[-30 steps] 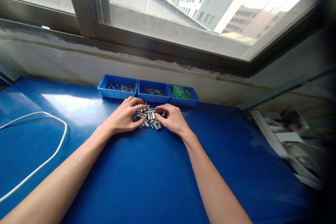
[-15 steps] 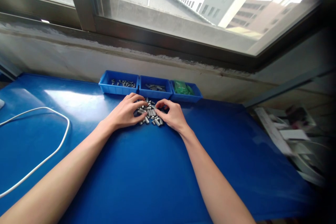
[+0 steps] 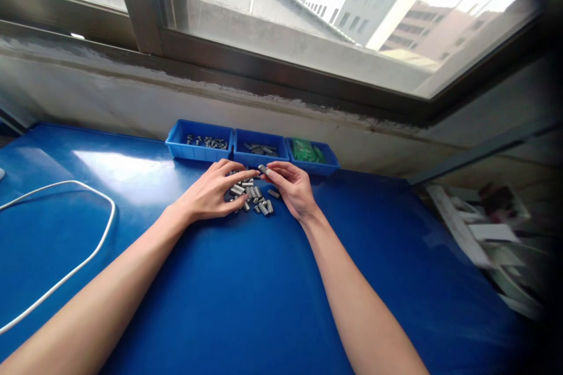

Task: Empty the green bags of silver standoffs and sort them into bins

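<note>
A pile of short silvery metal standoffs (image 3: 254,192) lies on the blue table (image 3: 246,281). Around the left side of the pile, my left hand (image 3: 217,190) rests with its fingers apart, covering some of the pieces. Between the thumb and fingers of my right hand (image 3: 294,188) is one metal standoff (image 3: 263,169), raised just above the pile's far right side. A single loose standoff (image 3: 273,193) lies beneath that hand, a little apart from the others.
Behind the pile stand three blue bins: one with small screws (image 3: 213,142), one with metal pieces (image 3: 260,148), one with green packets (image 3: 308,151). A white cable (image 3: 108,228) curves across the left. Beyond the bins is a wall (image 3: 132,94) below a window.
My right hand has picked a metal standoff out of the pile and lifted it slightly. My left hand stays by the pile, its index finger reaching further right.
</note>
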